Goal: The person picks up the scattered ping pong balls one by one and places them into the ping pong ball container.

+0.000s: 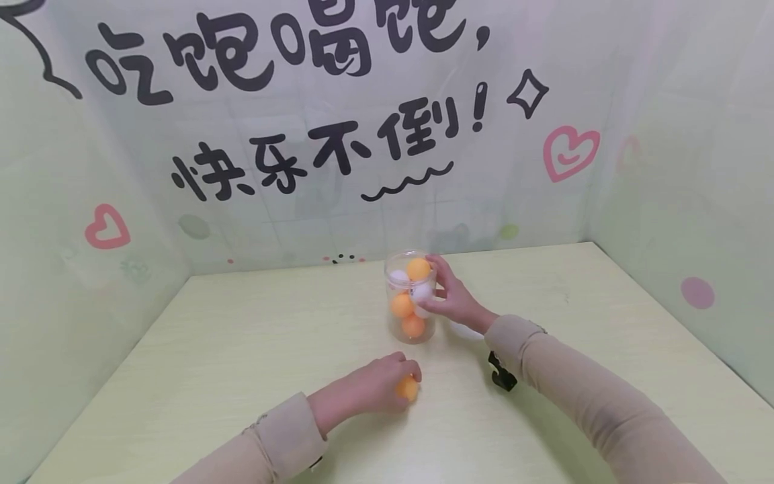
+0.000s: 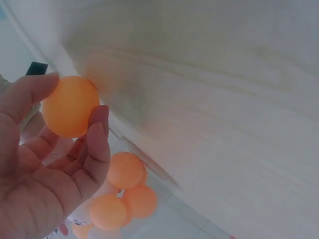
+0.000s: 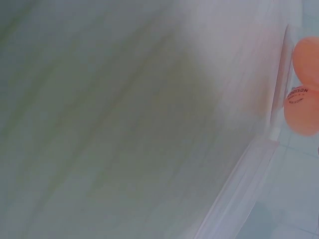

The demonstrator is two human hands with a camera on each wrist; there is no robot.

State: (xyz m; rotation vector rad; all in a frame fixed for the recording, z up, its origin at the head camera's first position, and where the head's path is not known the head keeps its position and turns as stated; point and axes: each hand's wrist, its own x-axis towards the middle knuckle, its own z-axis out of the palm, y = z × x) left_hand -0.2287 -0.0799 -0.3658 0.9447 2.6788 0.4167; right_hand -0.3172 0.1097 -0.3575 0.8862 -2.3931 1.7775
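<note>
- So the left hand (image 1: 375,386) is down on the pale wooden table (image 1: 242,349), near the front, with an orange ball (image 1: 408,388) in its grip. The left wrist view shows it best: thumb and fingertips (image 2: 99,122) curled round the ball (image 2: 69,106), pinching it, palm open behind it.
- The right hand (image 1: 453,296) is further back, wrapped round the side of a clear plastic jar (image 1: 396,331). Fingers curl against the wall near the rim, so that grip is closed on the jar and steadying it.
- The jar stands upright, long axis straight up, mouth facing the ceiling. Inside is a stack of balls: orange ones (image 1: 418,269) at top and bottom, with white ones (image 1: 399,277) mixed in. It looks pretty full, with the top ball sitting about at the rim.
- The bit that matters: the jar is just beyond the left hand and a touch to its right, close but not touching. The held ball sits low beside the jar's base, while the opening is up top, so the way in is up and over, not sideways.
- The left hand is the one with the loose ball; the right is already on the jar.
- The right wrist view is mostly blur, with just the jar's edge (image 3: 279,99) and an orange ball with print on it (image 3: 301,112).
- Behind it all is a backdrop with black lettering and pink hearts (image 1: 570,151).
</note>
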